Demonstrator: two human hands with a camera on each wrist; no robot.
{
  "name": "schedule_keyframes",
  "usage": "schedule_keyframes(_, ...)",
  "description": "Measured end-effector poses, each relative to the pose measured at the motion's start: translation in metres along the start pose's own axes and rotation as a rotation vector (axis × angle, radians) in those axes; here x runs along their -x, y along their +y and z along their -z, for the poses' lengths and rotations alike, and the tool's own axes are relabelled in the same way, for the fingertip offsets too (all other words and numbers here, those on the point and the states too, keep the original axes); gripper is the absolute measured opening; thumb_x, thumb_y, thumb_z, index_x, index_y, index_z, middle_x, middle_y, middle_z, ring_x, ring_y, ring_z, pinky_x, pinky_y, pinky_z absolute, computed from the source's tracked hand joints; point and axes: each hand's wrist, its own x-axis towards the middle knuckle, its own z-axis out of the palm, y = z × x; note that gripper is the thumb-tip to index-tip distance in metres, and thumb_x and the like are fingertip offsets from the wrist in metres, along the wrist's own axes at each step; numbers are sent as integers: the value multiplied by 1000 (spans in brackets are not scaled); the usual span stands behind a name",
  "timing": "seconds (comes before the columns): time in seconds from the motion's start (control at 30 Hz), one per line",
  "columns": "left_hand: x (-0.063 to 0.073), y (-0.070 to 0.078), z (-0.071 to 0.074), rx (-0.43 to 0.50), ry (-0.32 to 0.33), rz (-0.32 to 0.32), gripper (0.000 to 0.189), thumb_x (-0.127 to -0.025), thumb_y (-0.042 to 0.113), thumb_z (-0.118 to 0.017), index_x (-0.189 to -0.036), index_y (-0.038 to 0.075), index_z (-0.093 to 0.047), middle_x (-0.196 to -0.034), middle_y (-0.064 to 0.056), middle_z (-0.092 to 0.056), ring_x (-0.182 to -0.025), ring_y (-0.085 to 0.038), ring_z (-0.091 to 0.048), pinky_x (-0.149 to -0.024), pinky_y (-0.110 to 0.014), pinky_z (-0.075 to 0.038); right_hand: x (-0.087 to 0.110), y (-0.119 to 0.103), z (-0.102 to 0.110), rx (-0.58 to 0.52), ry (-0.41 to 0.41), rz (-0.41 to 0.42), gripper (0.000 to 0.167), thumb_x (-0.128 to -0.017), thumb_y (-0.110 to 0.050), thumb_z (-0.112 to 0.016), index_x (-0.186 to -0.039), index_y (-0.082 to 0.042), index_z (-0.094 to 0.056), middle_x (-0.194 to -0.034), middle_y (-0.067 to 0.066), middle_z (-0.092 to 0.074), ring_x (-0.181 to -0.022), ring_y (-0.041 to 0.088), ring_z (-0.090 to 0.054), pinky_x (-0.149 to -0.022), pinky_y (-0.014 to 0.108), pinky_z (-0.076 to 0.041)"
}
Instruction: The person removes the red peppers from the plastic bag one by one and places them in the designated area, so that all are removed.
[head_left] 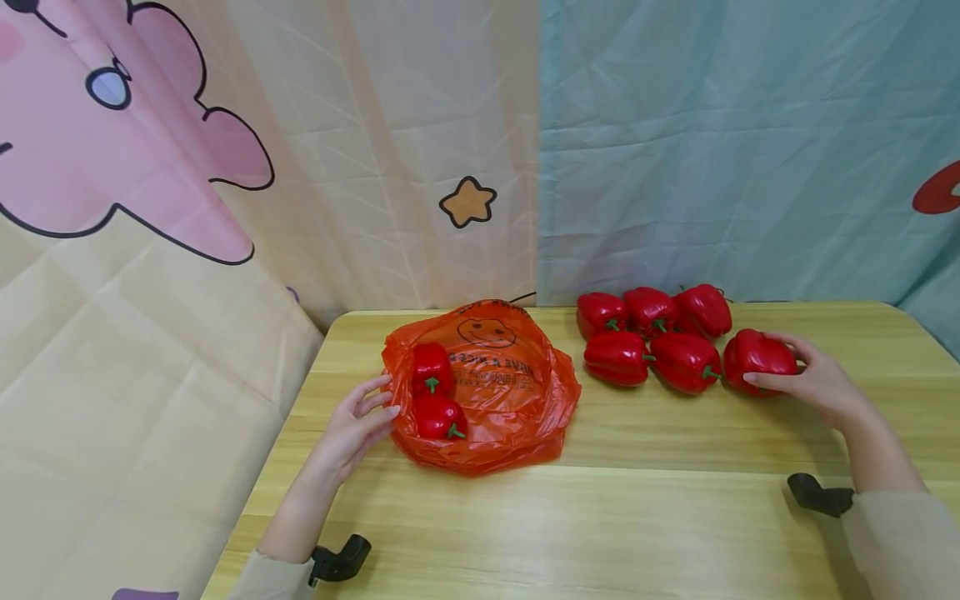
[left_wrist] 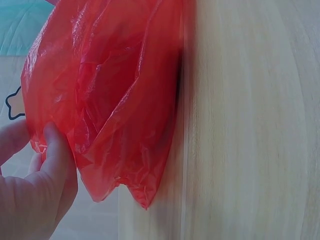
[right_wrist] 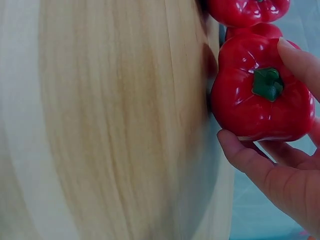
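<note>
An orange-red plastic bag [head_left: 551, 408] lies with its mouth open on the table. Inside it, at the left, are two red bell peppers with green stems, the upper pepper [head_left: 431, 367] and the lower pepper [head_left: 437, 415]. My left hand [head_left: 358, 425] holds the bag's left edge by thumb and fingers; in the left wrist view the thumb lies against the plastic [left_wrist: 95, 100]. Over at the right, my right hand [head_left: 817, 382] grips another red bell pepper [head_left: 757, 360], thumb on one side and fingers on the other. Its green stem [right_wrist: 268, 84] shows in the right wrist view.
Several more red bell peppers stand in two rows left of my right hand, among them a front pepper [head_left: 617, 358] and a back pepper [head_left: 703, 310]. Behind the wooden table [head_left: 637, 525] hangs a printed curtain [head_left: 675, 150].
</note>
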Motion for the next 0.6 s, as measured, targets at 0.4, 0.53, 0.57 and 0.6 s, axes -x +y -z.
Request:
schedule_keyframes(0.4, 2, 1, 0, 5, -9, -3, 56, -91, -1, -55, -141, 3, -30, -115, -6, -50, -91, -9, -60, -83, -26, -51, -6, -2, 0, -65, -27, -2, 70, -88, -22, -65, -142, -3, -24, -133, 30, -25, -106, 38, -38, -67, 27, -55)
schedule_keyframes(0.53, 2, 2, -1, 10, -11, -7, 56, -91, -2, -54, -141, 2, -30, -114, -5, -51, -90, -10, -61, -83, -26, -51, -7, -1, 0, -88, -28, 18, 63, -88, -19, -65, -140, -11, -32, -127, 24, -29, -98, 20, -44, -67, 28, -55)
schedule_keyframes(0.57, 3, 2, -1, 12, -12, -9, 56, -91, -2, -54, -141, 2, -31, -113, -5, -51, -90, -10, -61, -83, -26, -51, -7, -1, 1, -94, -29, 23, 61, -87, -18, -66, -139, -14, -33, -126, 21, -31, -95, 14, -45, -67, 28, -55)
schedule_keyframes(0.6, 3, 2, -1, 12, -12, -10, 55, -91, -3, -54, -141, 2, -31, -113, -5, -51, -90, -10, -61, -83, -26, -51, -7, 0, 1, -105, -30, 28, 59, -87, -18, -66, -138, -16, -35, -125, 18, -32, -92, 8, -46, -67, 28, -55)
